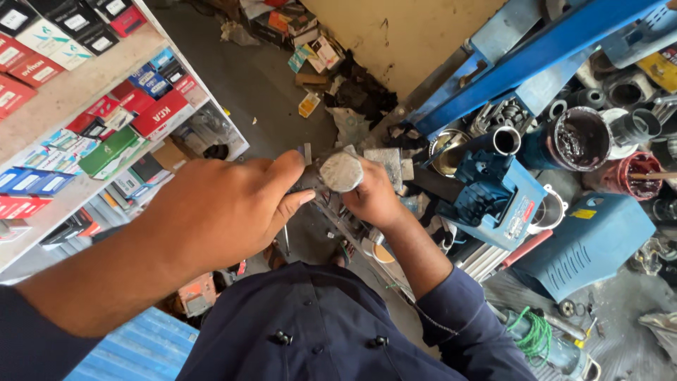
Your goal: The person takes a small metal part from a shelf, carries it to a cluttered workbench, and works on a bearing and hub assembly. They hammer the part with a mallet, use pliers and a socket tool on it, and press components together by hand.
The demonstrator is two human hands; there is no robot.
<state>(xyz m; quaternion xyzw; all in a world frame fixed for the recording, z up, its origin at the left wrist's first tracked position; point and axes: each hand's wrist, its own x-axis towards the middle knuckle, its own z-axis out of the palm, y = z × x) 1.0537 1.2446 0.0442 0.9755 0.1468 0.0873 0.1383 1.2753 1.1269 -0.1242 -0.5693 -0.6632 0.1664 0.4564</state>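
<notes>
Head view is looking straight down past a dark blue buttoned shirt (317,331) at two bare hands meeting near the middle of the frame. The right hand (374,197) is clenching around a metal part whose round grey end (341,172) is facing up toward the camera, sitting just above the knuckles at about 11 o'clock of that hand. The left hand (222,208) is reaching in from 8 o'clock, its thumb and forefinger stretching toward the round grey end and lying just beside it; whether the fingertips are actually touching or pinching anything I cannot tell, since the back of the hand is covering the grip. At 3 o'clock of the hands a blue machine (493,197) with an upright steel tube (505,140) is standing on the cluttered bench (606,310), and farther out at 2 o'clock an open tin of black grease (580,138) is sitting near a red pot (630,176). A blue metal cover (589,243) is lying at 4 o'clock, with a coil of green wire (532,335) near the lower edge at 5 o'clock. Along 9 to 11 o'clock, white shelves (70,92) are carrying rows of red, blue, black and green boxes (159,113). Dusty grey floor (275,92) with scattered cartons and rags is showing at 12 o'clock.
</notes>
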